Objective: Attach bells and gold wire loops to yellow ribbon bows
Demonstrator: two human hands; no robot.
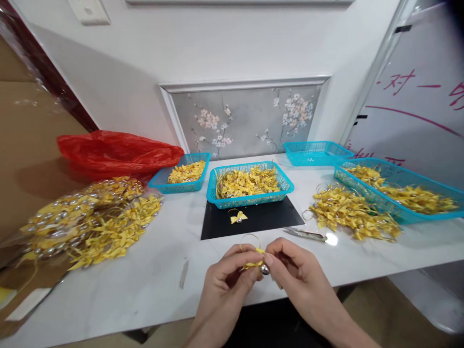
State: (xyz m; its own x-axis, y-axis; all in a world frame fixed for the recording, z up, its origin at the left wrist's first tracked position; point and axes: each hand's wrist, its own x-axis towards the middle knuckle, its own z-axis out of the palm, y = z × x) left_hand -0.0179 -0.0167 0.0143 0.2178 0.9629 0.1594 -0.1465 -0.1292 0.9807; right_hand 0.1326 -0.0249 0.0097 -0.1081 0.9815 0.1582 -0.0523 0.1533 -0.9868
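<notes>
Between my two hands, above the front edge of the table, is a yellow ribbon bow (253, 265) with a silver bell (265, 269) and a thin gold loop standing up from it. My left hand (232, 278) pinches the bow from the left, thumb and fingers closed. From the right, my right hand (295, 270) grips it with thumb and index finger beside the bell. Beyond them, a single finished-looking bow with a bell (238, 217) lies on a black mat (217, 224). Thread snips (305, 234) rest to the right of the mat.
A blue basket (250, 200) heaped with bows stands partly on the mat. Loose bows (350, 212) lie at right by a larger blue basket (402, 212). At left are strung bows (116, 232), a red plastic bag (116, 152) and another basket (181, 187). One more basket (315, 158) stands behind.
</notes>
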